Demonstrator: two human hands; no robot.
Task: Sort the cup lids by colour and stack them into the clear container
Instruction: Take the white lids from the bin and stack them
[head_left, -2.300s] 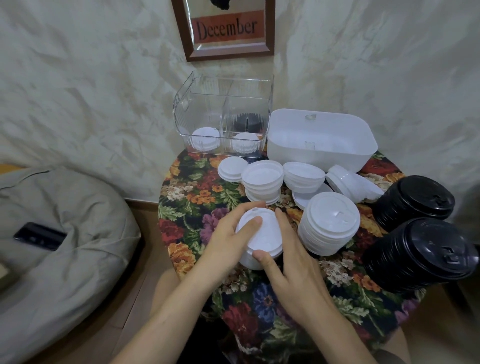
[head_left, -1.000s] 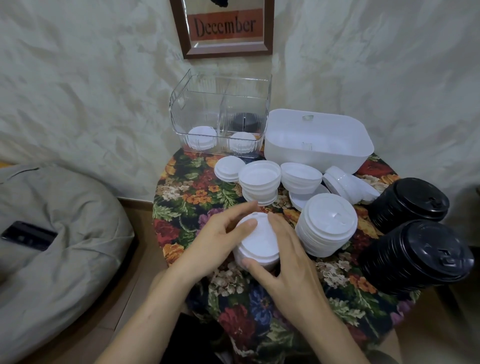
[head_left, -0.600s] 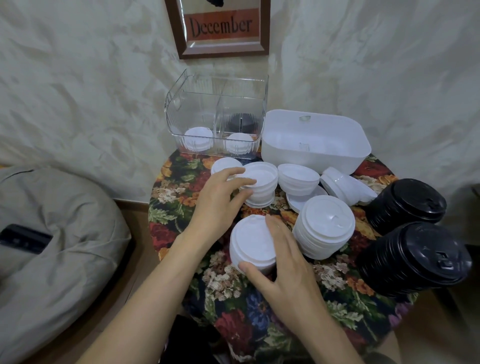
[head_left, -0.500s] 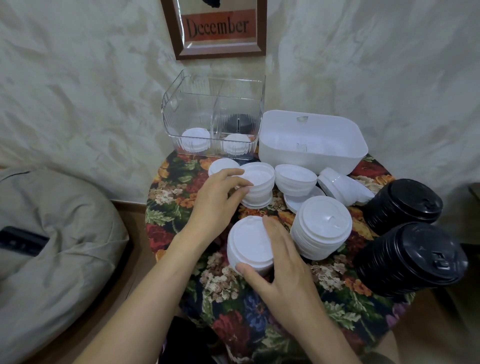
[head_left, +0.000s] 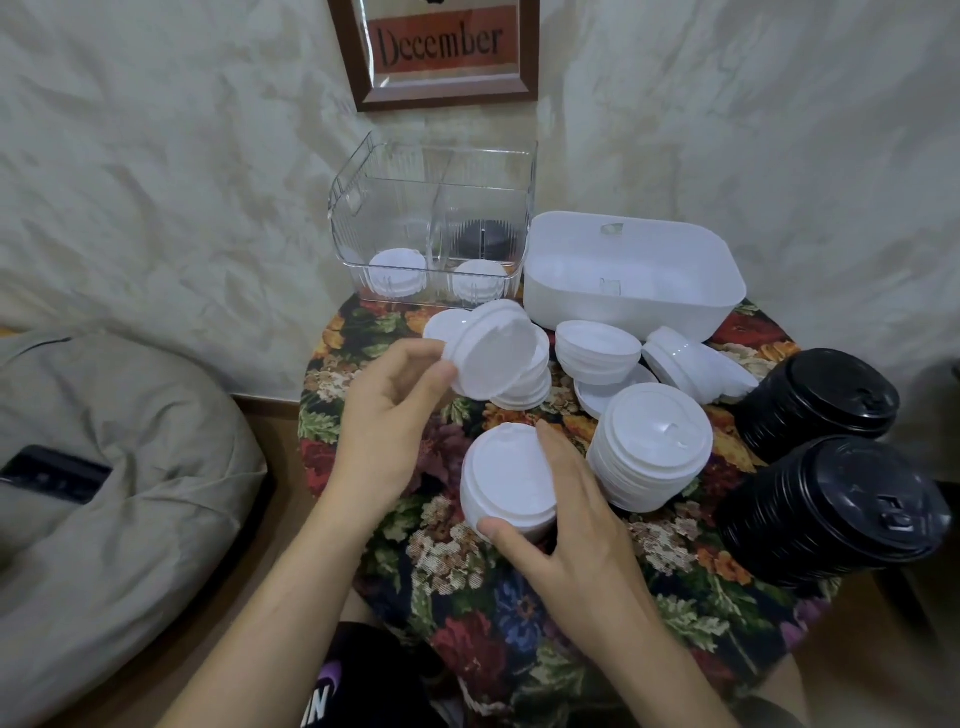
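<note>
Up off the upturned pile (head_left: 532, 387) since half a second ago, my left hand (head_left: 387, 415) now carries a few white lids (head_left: 491, 353). They hang tilted just above centre frame, right over that pile. Its fingers (head_left: 413, 351) are clamped on their edge, thumb underneath. My right hand (head_left: 569, 525) has stayed put below centre, thumb and fingers clamped round the near stack (head_left: 506, 480) of white lids, which stands on the floral-covered desk (head_left: 467, 597).

Further up, against the wall, the clear container (head_left: 431, 208) holds a low white stack in each front compartment and dark lids in its rear right one. Just right of it sits a white bin (head_left: 628, 280). Right of my hands stands a taller white stack (head_left: 654, 447), with more white lids (head_left: 597, 348) lying behind it. Two black stacks (head_left: 831, 514) lean at the right edge.

At the left of the frame a beanbag (head_left: 130, 493) carries a dark phone (head_left: 54, 473). A framed "December" sign (head_left: 441, 47) hangs at top centre.
</note>
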